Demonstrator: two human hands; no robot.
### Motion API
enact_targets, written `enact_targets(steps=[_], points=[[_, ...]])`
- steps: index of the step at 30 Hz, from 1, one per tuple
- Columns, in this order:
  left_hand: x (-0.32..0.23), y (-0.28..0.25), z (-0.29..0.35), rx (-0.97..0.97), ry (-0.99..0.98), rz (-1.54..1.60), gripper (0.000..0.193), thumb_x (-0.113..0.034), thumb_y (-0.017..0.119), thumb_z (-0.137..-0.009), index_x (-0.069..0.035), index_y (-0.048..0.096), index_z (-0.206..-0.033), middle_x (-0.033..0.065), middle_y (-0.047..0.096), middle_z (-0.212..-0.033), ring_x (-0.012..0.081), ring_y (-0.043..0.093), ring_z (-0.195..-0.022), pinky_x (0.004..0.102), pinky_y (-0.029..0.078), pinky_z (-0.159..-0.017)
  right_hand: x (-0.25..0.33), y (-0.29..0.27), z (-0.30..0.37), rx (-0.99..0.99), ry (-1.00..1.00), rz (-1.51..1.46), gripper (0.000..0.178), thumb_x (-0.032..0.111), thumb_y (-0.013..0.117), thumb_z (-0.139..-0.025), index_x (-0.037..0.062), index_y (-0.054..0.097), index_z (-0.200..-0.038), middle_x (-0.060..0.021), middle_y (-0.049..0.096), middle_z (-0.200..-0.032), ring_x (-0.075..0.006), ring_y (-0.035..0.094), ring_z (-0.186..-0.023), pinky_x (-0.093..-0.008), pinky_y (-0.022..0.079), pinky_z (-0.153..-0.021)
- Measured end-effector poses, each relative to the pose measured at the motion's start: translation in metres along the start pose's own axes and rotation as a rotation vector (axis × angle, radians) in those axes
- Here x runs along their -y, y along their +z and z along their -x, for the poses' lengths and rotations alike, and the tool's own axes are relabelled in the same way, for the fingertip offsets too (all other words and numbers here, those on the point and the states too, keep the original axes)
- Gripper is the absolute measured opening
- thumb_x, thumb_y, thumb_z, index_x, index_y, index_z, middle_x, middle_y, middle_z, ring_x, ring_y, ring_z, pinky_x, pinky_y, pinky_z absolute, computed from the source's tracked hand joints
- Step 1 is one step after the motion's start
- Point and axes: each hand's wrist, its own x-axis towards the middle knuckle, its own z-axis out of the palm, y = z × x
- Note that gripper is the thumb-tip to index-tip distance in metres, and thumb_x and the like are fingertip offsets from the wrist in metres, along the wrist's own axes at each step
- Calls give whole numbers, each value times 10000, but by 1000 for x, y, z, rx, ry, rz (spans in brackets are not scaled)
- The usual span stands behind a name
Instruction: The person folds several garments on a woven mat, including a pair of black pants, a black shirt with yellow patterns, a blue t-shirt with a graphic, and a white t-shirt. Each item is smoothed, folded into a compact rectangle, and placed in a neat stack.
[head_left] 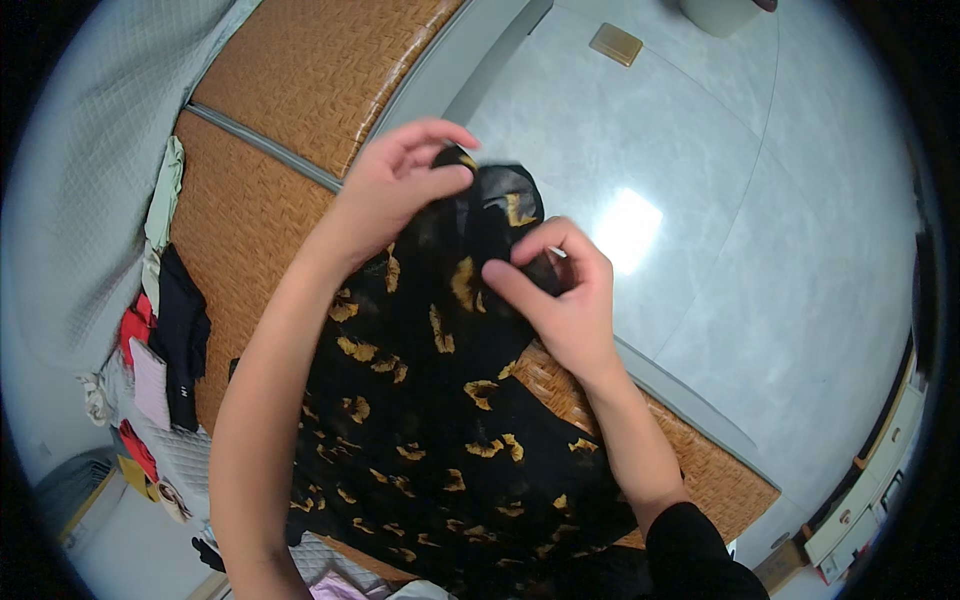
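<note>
A black, partly sheer garment [440, 400] with a yellow fan-shaped leaf print spreads from my hands down toward the lower edge; its exact kind I cannot make out. At its far end my left hand [405, 180] is closed, pinching a fold of the fabric between thumb and fingers. My right hand [570, 295] lies a little nearer and to the right, its thumb and forefinger curled in on the garment's edge. Between the two hands a see-through part of the cloth stands up in a loop. The fingertips are slightly blurred.
Beneath the garment is a brown woven mat [270, 200] with a grey edge. Folded dark clothing [180, 330], a pink cloth [150, 385] and red pieces lie along the left on a quilted cover [110, 130]. Beyond the edge, a small tan box [616, 44] lies on the tiled floor [740, 270].
</note>
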Motion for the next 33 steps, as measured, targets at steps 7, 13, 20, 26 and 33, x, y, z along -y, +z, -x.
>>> enact_targets(steps=[7, 13, 20, 26, 33], points=[[-25, 6, 19, -119, -38, 263, 320, 60, 421, -754, -38, 534, -1036, 105, 626, -1051, 133, 596, -938, 208, 501, -806, 9, -2, -6, -120, 320, -87, 679, -50, 737, -766, 37, 440, -1371, -53, 643, -1014, -114, 644, -927, -271, 547, -802], [-22, 23, 41, -137, -6, 246, 200, 18, 550, -820, -67, 561, -1001, 24, 613, -913, 65, 551, -820, 194, 445, -681, 14, -7, -11, -47, 417, -380, 458, -89, 716, -758, 8, 578, -1184, -61, 658, -1078, -136, 634, -976, -276, 519, -858], [-27, 18, 46, -194, 110, -698, 544, 122, 583, -729, -107, 574, -1222, 61, 592, -1122, 169, 529, -1076, 303, 394, -959, 1, -4, -6, -21, -137, 93, 262, -61, 737, -728, 0, 601, -943, -59, 669, -942, -110, 619, -844, -262, 496, -756], [-31, 33, 45, 276, 161, -791, 646, 93, 577, -655, -73, 529, -1277, 131, 545, -1286, 298, 342, -1382, 421, 227, -1163, 7, -7, 3, 131, -90, 201, 302, 0, 741, -680, 4, 582, -937, -71, 641, -810, -131, 554, -636, -263, 463, -609], [-58, 22, 32, 417, -254, -771, 422, -18, 715, -652, -44, 656, -1069, 82, 585, -926, 217, 576, -892, 330, 455, -828, 28, -5, 4, 275, -107, 384, 270, 56, 765, -659, 15, 581, -852, -94, 605, -758, -206, 594, -665, -295, 458, -607]])
